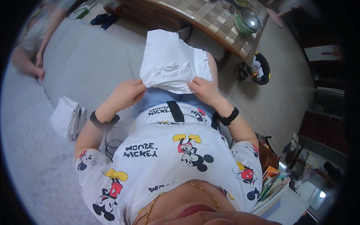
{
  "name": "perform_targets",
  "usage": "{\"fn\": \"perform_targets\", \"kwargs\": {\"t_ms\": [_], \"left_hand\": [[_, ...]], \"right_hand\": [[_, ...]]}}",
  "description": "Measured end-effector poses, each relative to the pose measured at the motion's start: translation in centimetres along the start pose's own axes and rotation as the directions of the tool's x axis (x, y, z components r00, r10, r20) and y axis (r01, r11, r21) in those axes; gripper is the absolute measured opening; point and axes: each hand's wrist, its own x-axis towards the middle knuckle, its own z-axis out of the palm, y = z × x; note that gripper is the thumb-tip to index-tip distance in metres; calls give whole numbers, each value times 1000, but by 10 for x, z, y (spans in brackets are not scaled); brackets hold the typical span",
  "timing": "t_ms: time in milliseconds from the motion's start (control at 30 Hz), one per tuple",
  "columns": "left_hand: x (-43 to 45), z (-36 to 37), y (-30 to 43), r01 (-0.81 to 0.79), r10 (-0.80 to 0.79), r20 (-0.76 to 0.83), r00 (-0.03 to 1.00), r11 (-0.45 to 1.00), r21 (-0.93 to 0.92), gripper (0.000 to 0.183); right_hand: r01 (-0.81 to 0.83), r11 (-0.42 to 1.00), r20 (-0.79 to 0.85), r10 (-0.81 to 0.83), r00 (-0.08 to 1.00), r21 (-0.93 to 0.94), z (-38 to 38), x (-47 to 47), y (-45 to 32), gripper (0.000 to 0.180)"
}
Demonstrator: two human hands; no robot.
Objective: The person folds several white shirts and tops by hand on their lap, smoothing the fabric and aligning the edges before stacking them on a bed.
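Observation:
A white cloth, probably a garment, lies spread over my lap and thighs. A wrinkled, doubled patch shows near its close edge. My left hand pinches the near left corner between thumb and fingers. At the near right part of the same edge, my right hand grips the cloth with its fingertips. Both wrists wear black bands. Beside my left forearm, a stack of folded white cloths rests on the sofa.
Another person's hand and bare foot are on the grey woven sofa cover. Ahead stands a tile-patterned table with a glass-lidded green bowl. A black waste bin is on the floor; books are stacked behind my right arm.

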Motion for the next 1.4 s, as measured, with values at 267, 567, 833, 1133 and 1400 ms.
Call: {"fn": "perform_targets", "kwargs": {"t_ms": [267,567,833,1133,1400], "left_hand": [[73,13,19,-103,140,-387,912,988,114,20],[75,1,5,298,-304,-14,953,941,-159,28],[59,8,13,-18,24,-179,984,999,35,18],[63,3,6,291,-221,-262,939,918,268,14],[61,8,2,164,-93,-508,856,982,96,29]], "right_hand": [[-72,972,71,58,996,223,-21,12,5,23],[-108,938,-124,157,980,331,-5,58,32,29],[-72,976,-158,106,982,204,-7,56,35,18],[-334,861,-26,372,928,384,-9,62,32,23],[-206,978,-390,185,902,-12,-9,69,10,19]]}}
